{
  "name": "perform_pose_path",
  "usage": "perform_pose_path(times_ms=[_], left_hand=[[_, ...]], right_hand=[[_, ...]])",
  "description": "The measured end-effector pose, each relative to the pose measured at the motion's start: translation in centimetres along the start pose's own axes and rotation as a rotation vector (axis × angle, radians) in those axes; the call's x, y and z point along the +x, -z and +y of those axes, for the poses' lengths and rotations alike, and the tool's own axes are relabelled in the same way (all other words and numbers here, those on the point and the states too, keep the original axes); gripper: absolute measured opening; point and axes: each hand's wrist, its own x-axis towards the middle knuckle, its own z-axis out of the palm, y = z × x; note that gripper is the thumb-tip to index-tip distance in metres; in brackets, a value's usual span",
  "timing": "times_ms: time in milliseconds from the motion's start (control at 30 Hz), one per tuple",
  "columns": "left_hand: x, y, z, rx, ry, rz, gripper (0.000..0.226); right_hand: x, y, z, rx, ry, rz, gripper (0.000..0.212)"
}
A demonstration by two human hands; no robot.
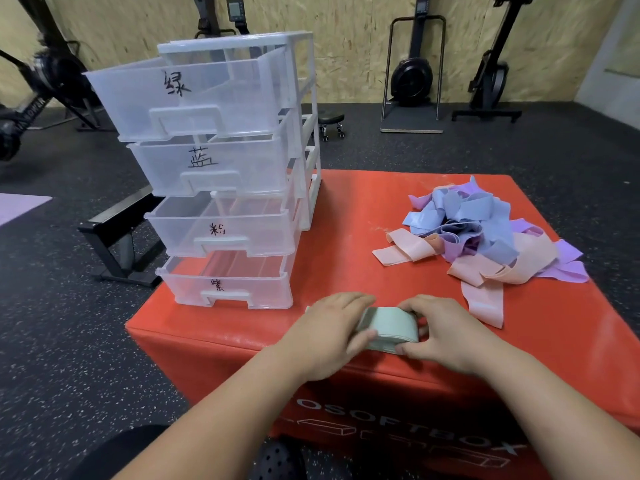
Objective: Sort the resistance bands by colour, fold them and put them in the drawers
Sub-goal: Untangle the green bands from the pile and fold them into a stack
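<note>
A folded pale green band [389, 329] lies on the red soft box [363, 237] near its front edge. My left hand [325, 336] holds its left end with fingers above and thumb at the near side. My right hand [440, 329] pinches its right end. A tangled pile of blue, purple and pink bands [485, 237] lies at the right of the box. A clear plastic drawer unit [221, 174] stands at the box's left corner with its labelled drawers pulled open; every drawer looks empty.
The red box ends just in front of my hands. A black bench [117, 237] stands on the floor to the left of it. Rowing machines [412, 74] and a small wheeled stool [330, 123] stand by the back wall. A black shoe [277, 459] shows below.
</note>
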Motion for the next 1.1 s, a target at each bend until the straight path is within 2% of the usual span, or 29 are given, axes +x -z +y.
perform_pose_path(times_ms=[67,233,400,567,633,800,933,1100], left_hand=[[0.1,-0.6,-0.3,0.045,-0.033,-0.084,0.073],[1.3,0.7,-2.2,-0.163,0.015,-0.071,0.071],[1.6,1.0,-2.0,-0.132,-0.002,-0.07,0.078],[1.9,1.2,-2.3,-0.166,0.0,-0.038,0.064],[2.0,1.2,-2.5,-0.183,0.001,-0.043,0.065],[2.0,1.3,-2.9,-0.153,-0.035,-0.051,0.067],[1.7,1.4,-3.2,-0.169,-0.016,-0.049,0.065],[1.5,1.4,-3.2,-0.187,0.0,-0.042,0.066]], right_hand=[[0.0,0.2,-0.1,0.013,-0.006,0.002,0.059],[-0.1,0.7,-0.5,-0.11,0.016,0.004,0.062],[-0.2,0.9,-0.7,-0.139,-0.013,-0.029,0.06],[0.1,1.3,-1.1,-0.147,-0.06,-0.072,0.059],[0.1,1.6,-1.3,-0.14,-0.084,-0.108,0.063],[-0.1,2.9,-2.1,0.026,-0.259,-0.214,0.072],[0.0,2.3,-2.1,0.111,-0.434,-0.166,0.071],[0.2,0.1,-3.4,0.106,-0.535,-0.036,0.063]])
